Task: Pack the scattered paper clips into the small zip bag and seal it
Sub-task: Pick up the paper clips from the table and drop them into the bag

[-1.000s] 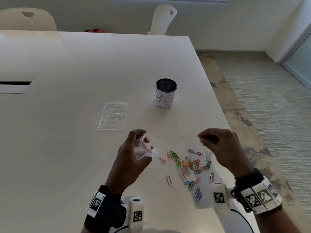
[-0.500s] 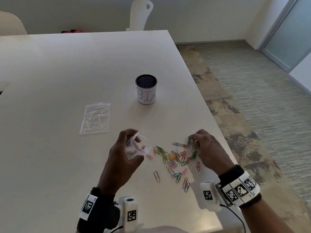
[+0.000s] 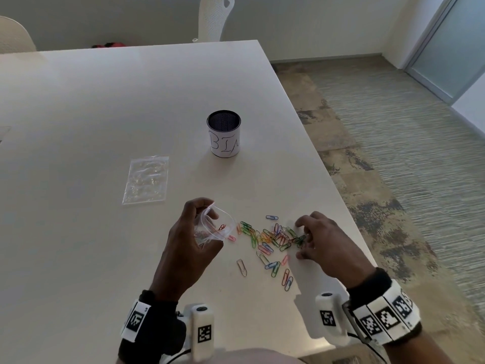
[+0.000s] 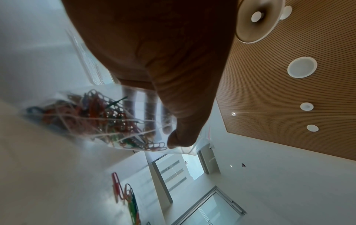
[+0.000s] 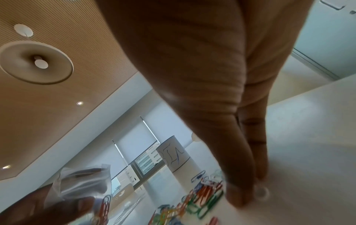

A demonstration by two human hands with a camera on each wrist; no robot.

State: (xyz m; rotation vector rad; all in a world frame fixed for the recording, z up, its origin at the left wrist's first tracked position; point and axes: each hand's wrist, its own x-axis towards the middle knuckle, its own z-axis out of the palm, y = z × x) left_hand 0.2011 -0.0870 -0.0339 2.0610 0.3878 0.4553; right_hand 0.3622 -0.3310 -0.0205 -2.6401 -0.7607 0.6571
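While gripping the bag [image 3: 215, 227] with the left hand [image 3: 183, 248], thumb and fingers clamped on the plastic and propping its mouth open toward the pile, reaching down with the right hand [image 3: 325, 245] to the right edge of the clips [image 3: 270, 237]. Lifted and fisted over the pile a second ago; now lying low, fingers apart and fairly straight, tips touching the surface [image 3: 105, 101] among the outermost clips, nothing visibly pinched. Probably starting the next pick-up, so packing only partly done and sealing well off. Counting: one bag in hand, held just left of the pile, already carrying a tangle of clips too bunched to number; some thirty or more clips lying loose, mostly in one heap, with a handful of strays nearer the body and one blue clip just beyond; one spare bag [image 3: 145, 179] lying flat, well apart on the left; one cup [image 3: 224, 134] marked in pen, standing farther back; two chairs beyond the far edge.
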